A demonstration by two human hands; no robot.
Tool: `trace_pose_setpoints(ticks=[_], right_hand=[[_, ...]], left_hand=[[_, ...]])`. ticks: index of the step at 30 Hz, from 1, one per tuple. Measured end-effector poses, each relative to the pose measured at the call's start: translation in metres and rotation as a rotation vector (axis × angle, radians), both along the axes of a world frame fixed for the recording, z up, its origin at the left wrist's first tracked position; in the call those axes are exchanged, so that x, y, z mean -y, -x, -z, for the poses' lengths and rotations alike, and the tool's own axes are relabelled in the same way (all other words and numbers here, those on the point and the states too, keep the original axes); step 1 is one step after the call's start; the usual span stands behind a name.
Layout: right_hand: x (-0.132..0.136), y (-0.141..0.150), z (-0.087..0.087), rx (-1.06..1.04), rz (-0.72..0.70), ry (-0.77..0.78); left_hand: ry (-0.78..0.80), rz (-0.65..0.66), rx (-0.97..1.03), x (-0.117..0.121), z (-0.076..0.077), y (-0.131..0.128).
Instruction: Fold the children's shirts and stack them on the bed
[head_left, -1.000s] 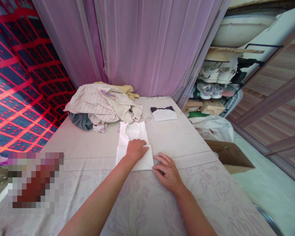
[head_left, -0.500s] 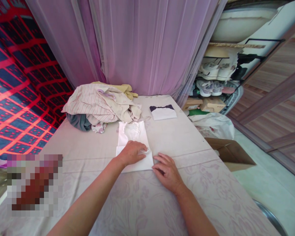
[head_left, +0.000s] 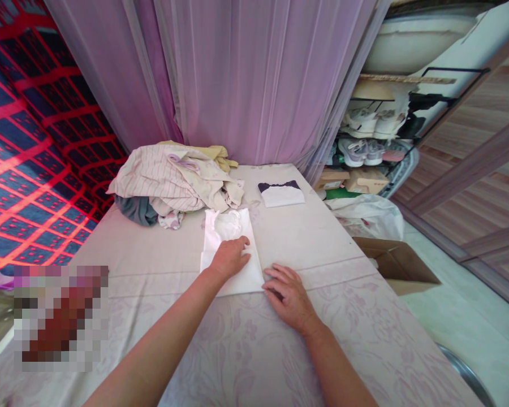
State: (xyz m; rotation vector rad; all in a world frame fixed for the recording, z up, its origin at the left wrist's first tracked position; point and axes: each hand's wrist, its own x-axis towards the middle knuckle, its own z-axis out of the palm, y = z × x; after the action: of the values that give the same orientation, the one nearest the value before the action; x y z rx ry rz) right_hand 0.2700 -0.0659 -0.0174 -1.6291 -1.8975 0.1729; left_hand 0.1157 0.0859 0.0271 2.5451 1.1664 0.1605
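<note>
A white folded garment, its neckline toward the back, lies flat in front of me on the patterned bed cover. My left hand rests palm down across the middle of it, fingers stretched out and apart from the thumb. Beside the garment's near right corner, my right hand lies low on the cover, fingers loosely bent and thumb tip at the edge. Nothing shows between the fingers of either hand. Part of the garment is hidden under my left hand.
A heap of rumpled clothes lies at the back left. Toward the back right is a folded white garment with a dark neckline. Purple curtains hang behind. An open cardboard box and a shoe rack stand right.
My left hand has slid slightly up and away along the white garment, and the fabric bunched by its fingers now lies flatter. My right hand stays in place.
</note>
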Motion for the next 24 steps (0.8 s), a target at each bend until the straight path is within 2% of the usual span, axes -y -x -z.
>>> trace_pose_setpoints(ticks=[4,9,14,20,24], right_hand=[[0.000,-0.001,0.000,0.005,-0.003,0.013],[0.000,-0.001,0.000,0.005,-0.006,0.044],[0.001,-0.001,-0.001,-0.002,-0.005,0.044],[0.000,-0.001,-0.001,-0.011,0.001,0.053],[0.000,-0.001,0.001,-0.013,0.003,0.041]], left_hand=[[-0.023,0.027,-0.059,-0.001,-0.001,-0.008],[-0.047,0.056,-0.161,-0.006,-0.010,-0.004],[-0.028,0.176,-0.117,-0.011,-0.012,-0.003],[-0.074,0.099,-0.135,-0.010,0.001,-0.004],[-0.118,0.048,-0.183,-0.007,-0.001,-0.004]])
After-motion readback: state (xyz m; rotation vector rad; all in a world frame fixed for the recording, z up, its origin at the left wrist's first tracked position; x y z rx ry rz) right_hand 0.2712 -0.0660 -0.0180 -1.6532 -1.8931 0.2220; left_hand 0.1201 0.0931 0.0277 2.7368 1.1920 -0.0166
